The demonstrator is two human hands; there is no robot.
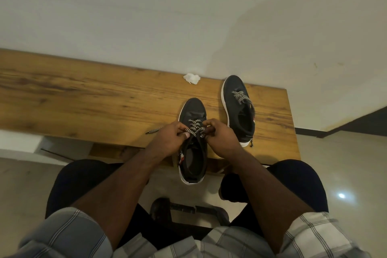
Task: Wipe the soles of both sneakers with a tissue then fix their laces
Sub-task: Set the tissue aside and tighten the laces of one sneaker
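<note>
The person works on the near sneaker [193, 132], which sits upright on the wooden table [83, 98] with its heel hanging past the table's front edge. Relative to this sneaker, the second sneaker [238, 109] stands just to the right and a little farther back, and the crumpled tissue [191, 78] lies well behind the toe, near the wall.

The left hand [170, 140] pinches the speckled lace [195, 129] at the left side of the eyelets, thumb and fingers curled around it. The right hand [218, 137] pinches the same lace on the right side, fingers tightly bent. One loose lace end [154, 130] trails on the table left of the shoe.

The lace looks flat, woven and limp, so it probably twists and slides easily through the eyelets; holding it close to the eyelet, or by the stiff tip, likely gives the best control. The sneaker seems light, with a soft upper and firmer rubber sole, so it may shift when pulled. Bracing its sides seems wise.
</note>
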